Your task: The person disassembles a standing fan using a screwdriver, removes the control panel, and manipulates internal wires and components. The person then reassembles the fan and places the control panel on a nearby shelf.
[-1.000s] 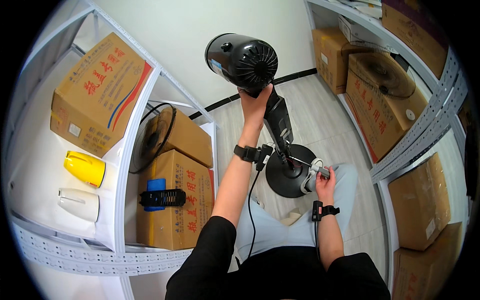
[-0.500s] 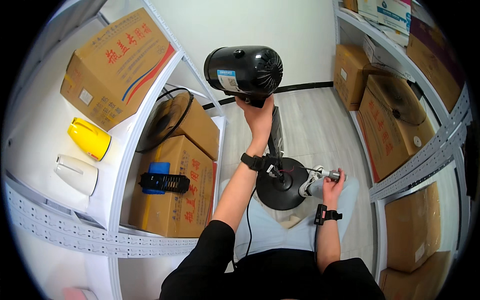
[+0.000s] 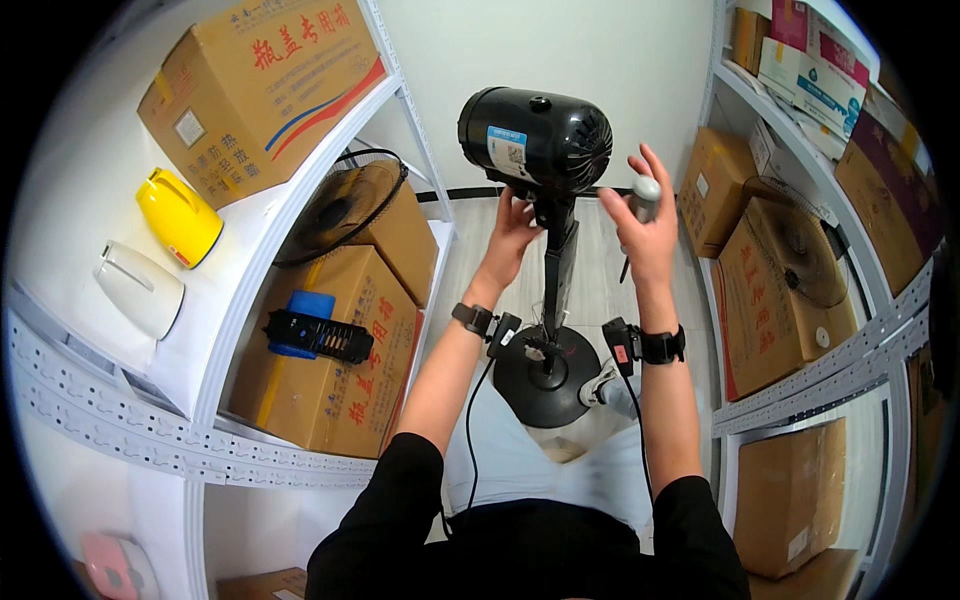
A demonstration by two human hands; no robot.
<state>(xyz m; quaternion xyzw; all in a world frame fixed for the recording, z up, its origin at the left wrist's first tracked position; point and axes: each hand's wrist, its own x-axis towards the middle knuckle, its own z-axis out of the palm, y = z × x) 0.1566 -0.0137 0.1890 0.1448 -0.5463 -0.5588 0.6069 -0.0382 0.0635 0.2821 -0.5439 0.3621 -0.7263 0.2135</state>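
A black pedestal fan's motor head [image 3: 540,140], without blades or guard, tops an upright pole [image 3: 556,290] on a round black base [image 3: 545,400] on the floor. My left hand [image 3: 510,240] has its fingers bent against the head's underside, by the neck; the fingertips are partly hidden. To the right of the head my right hand [image 3: 650,245] is raised, closed round a screwdriver [image 3: 646,197]. Its grey handle sticks up between thumb and fingers, and its thin dark shaft points down below the palm. The shaft touches nothing.
A shelf [image 3: 290,215] on my left carries cartons, a yellow kettle [image 3: 180,218], a white kettle [image 3: 140,288], a fan guard [image 3: 345,205] and a black vented cover [image 3: 318,335]. The right shelf [image 3: 800,130] holds cartons and another guard [image 3: 800,250]. My shoe stands beside the base.
My right hand has come up from near my knee to beside the fan head, bringing the screwdriver. My left hand has shifted its hold under the head. The view has turned slightly.
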